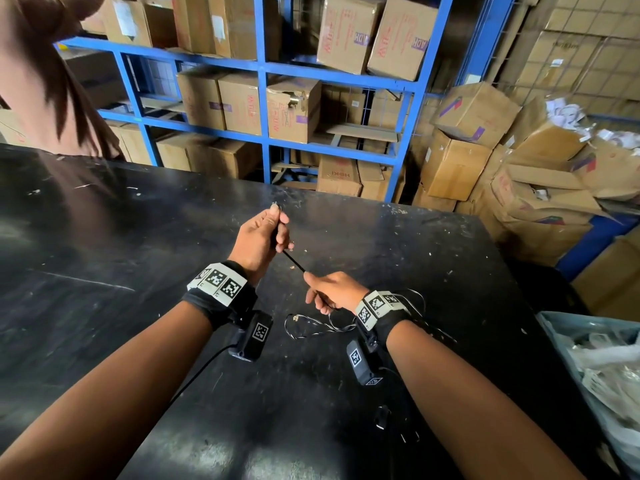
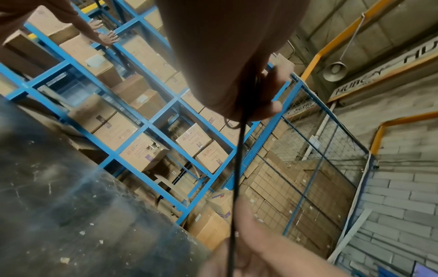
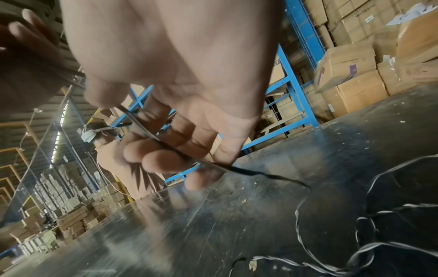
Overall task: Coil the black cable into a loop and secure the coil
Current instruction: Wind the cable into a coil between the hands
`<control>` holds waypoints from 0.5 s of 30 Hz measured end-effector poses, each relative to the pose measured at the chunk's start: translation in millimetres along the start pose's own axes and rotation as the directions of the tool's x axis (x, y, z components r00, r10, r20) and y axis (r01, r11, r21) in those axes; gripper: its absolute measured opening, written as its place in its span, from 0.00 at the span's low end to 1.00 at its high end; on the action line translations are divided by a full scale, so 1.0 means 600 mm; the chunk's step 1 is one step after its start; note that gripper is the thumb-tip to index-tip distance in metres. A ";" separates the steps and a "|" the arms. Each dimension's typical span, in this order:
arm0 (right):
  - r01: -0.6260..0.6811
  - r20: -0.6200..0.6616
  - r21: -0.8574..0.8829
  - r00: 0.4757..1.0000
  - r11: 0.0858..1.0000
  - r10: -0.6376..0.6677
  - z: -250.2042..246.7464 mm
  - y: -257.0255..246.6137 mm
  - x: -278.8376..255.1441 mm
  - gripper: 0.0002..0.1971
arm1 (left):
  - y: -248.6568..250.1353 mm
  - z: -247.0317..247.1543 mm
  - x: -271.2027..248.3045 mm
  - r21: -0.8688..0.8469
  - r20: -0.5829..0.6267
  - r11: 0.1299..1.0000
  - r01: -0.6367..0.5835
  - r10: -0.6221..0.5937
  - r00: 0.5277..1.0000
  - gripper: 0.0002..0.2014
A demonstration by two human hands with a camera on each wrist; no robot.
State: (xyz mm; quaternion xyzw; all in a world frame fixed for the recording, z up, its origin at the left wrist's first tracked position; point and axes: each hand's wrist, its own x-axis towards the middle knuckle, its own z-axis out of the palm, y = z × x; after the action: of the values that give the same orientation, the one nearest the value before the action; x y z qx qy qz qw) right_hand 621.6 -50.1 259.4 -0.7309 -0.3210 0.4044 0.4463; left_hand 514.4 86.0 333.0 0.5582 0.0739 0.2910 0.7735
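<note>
A thin black cable point(image 1: 294, 261) runs taut between my two hands above the black table point(image 1: 138, 306). My left hand point(image 1: 266, 230) is raised and curls round one end of the cable point(image 2: 239, 150), its bare tip poking out above the thumb. My right hand point(image 1: 329, 291) sits lower and nearer, pinching the cable point(image 3: 151, 135) between thumb and fingers. Behind that hand the rest of the cable point(image 3: 331, 215) trails in loose, kinked bends across the table. A black plug point(image 1: 382, 417) lies on the table near my right forearm.
Another person point(image 1: 52, 81) in a brown shirt stands at the table's far left. Blue shelving point(image 1: 263, 67) full of cardboard boxes runs behind the table. More boxes point(image 1: 519, 161) are piled at the right. A bin with plastic bags point(image 1: 606, 368) sits at the right edge.
</note>
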 end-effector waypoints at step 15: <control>-0.056 -0.159 -0.456 0.987 0.888 -0.020 -0.058 0.033 0.005 0.11 | 0.035 -0.042 -0.009 -0.135 0.158 0.970 0.204 -0.182 0.970 0.14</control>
State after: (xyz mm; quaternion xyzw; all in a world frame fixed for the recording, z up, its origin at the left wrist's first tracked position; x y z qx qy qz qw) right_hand 655.4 -69.2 250.1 -0.8485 -0.3640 0.2617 0.2813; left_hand 491.6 108.1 341.6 0.5079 0.0496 0.1776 0.8414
